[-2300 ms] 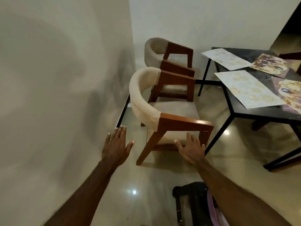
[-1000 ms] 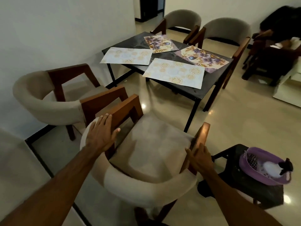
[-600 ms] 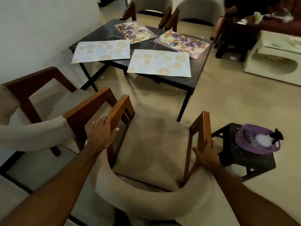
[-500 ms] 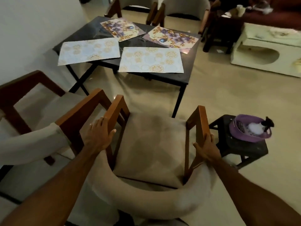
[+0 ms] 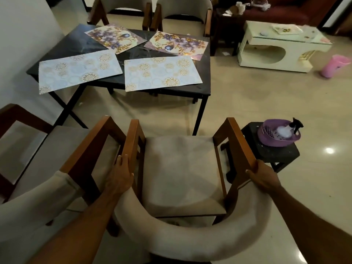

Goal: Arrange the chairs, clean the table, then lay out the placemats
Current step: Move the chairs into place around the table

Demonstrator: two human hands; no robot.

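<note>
A beige padded chair [image 5: 181,168] with brown wooden arms stands right in front of me, facing the black table [image 5: 62,48]. My left hand [image 5: 120,176] grips its left armrest near the back. My right hand [image 5: 262,176] grips its right armrest. Several placemats lie on the table: two pale ones with gold medallions [image 5: 76,70] [image 5: 162,74] at the near side, two floral ones [image 5: 112,38] [image 5: 177,44] behind them. A second matching chair [image 5: 38,168] stands close on the left.
Two more chairs [image 5: 122,2] [image 5: 182,8] stand at the table's far side. To my right, a small black stool [image 5: 272,153] carries a purple basket [image 5: 278,136] holding a spray bottle. Farther right stand a cream low table [image 5: 282,44] and a pink bin [image 5: 335,66].
I turned the chair from beside the wall to face the table. Both hands went from reaching toward it to gripping its armrests, and the table has come closer in view.
</note>
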